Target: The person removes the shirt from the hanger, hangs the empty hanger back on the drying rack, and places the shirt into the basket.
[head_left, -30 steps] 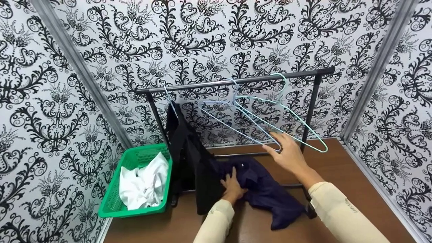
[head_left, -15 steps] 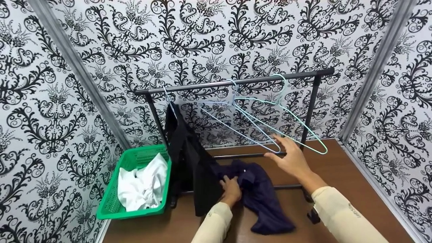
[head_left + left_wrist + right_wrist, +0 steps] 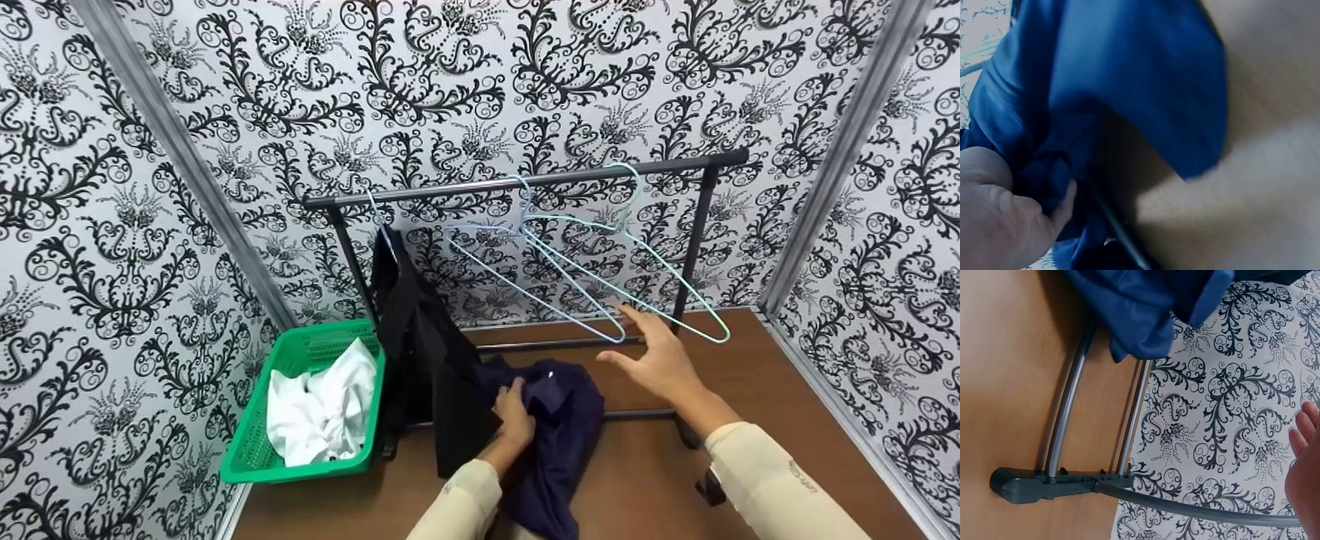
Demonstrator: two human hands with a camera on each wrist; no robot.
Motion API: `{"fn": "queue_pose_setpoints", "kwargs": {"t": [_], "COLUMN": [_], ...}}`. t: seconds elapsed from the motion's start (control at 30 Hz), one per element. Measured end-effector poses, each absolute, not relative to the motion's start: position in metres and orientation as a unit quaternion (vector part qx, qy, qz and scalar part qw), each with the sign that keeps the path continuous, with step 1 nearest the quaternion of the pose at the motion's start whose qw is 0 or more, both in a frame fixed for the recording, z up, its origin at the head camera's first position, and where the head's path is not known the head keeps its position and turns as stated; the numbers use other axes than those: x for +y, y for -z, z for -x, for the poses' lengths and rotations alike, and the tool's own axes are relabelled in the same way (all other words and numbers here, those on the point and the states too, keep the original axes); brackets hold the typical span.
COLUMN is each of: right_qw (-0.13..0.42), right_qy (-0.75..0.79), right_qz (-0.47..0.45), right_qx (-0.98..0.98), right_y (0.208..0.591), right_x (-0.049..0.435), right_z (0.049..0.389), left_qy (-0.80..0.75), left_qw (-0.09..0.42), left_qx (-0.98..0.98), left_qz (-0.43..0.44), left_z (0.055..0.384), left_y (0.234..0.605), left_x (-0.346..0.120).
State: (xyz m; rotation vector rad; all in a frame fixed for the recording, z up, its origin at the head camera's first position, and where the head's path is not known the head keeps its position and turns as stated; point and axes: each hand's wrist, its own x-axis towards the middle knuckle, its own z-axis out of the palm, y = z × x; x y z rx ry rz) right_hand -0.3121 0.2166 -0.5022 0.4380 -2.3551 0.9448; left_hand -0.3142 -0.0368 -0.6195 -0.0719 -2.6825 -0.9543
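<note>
My left hand (image 3: 514,420) grips a crumpled navy garment (image 3: 571,409) just above the table, its fingers curled into the cloth. In the left wrist view, the thumb and fingers (image 3: 1064,208) press into folds of the navy garment (image 3: 1145,73), and a loose flap hangs over the wood. My right hand (image 3: 664,366) is raised with fingers spread, near the lower corner of a light blue hanger (image 3: 520,223) and holding nothing. Beside that hangs a pale green hanger (image 3: 679,277). A black garment (image 3: 420,330) hangs from another hanger, left of the navy one.
The hangers hook over the dark bar (image 3: 450,190) of a small clothes rack. A green basket (image 3: 300,474) with white cloth (image 3: 322,412) stands at the left. The rack's foot (image 3: 1022,486) rests on the brown table (image 3: 750,375), against patterned walls.
My left hand has curled into the navy garment and drawn it in, its lower end swinging left and towards me. My right hand has moved slightly right and away from the blue hanger's corner.
</note>
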Motion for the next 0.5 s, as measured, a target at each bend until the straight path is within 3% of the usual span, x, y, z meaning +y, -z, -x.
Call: {"fn": "queue_pose_setpoints", "kwargs": {"t": [0.13,0.5], "right_qw": [0.277,0.233], "right_qy": [-0.362,-0.38], "right_qz": [-0.164,-0.146], "right_qx": [-0.875,-0.883], "right_y": [0.507,0.52], "right_x": [0.218,0.228], "right_z": [0.312,0.308], "left_qy": [0.355,0.401], "left_qw": [0.197,0.217], "left_qx": [-0.913,-0.885], "left_qz": [0.035,0.094], "left_z": [0.314,0.294], "left_y": [0.609,0.571], "left_x": [-0.038,-0.051]}}
